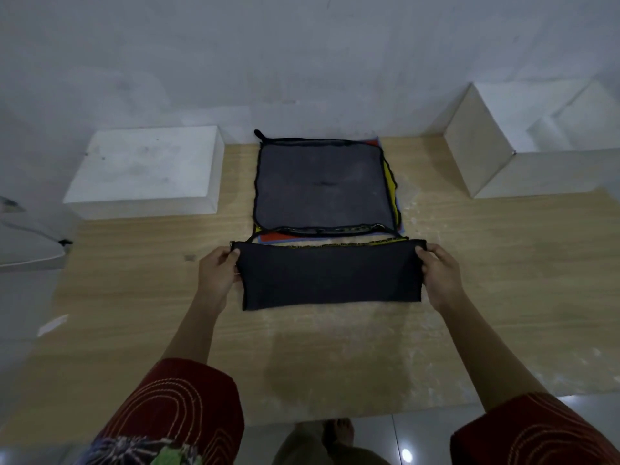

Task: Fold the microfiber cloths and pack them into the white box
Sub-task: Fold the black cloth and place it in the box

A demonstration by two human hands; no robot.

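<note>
A black microfiber cloth (330,276) lies folded in half into a wide strip on the wooden table (141,310). My left hand (216,273) grips its left end and my right hand (439,275) grips its right end. Just behind it sits a flat stack of unfolded cloths (323,187), a dark grey one on top with yellow, red and blue edges showing beneath. An open white box (486,156) stands at the back right. A closed white box or lid (147,169) rests at the back left.
A grey wall runs behind the table. A pale object (27,243) sits off the table's left edge. My feet and a tiled floor (419,434) show below the near edge.
</note>
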